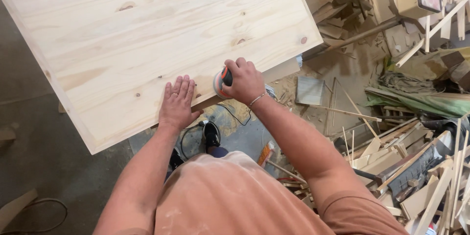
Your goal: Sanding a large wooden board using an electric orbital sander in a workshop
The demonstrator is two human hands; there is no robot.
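— What is the right hand (pixel 243 79) doing?

— It is wrapped tight around a small round sander (pixel 221 82) with an orange and black top. The sander sits at the near edge of a big pale wood board (pixel 147 34).

— And the left hand (pixel 177 103)?

— It lies flat and open on the board, fingers spread a little, just beside the sander. It holds nothing.

— Where is the board?

— It fills the top left of the view, tilted a bit, with brown knots in it.

— What is under it?

— A black cord (pixel 235 115) hangs down from the sander, and a dark shoe (pixel 211 134) stands on the dusty floor (pixel 54 166).

— And to the right?

— A messy pile of wood scraps (pixel 411 166) — thin sticks and blocks — well apart from the hands.
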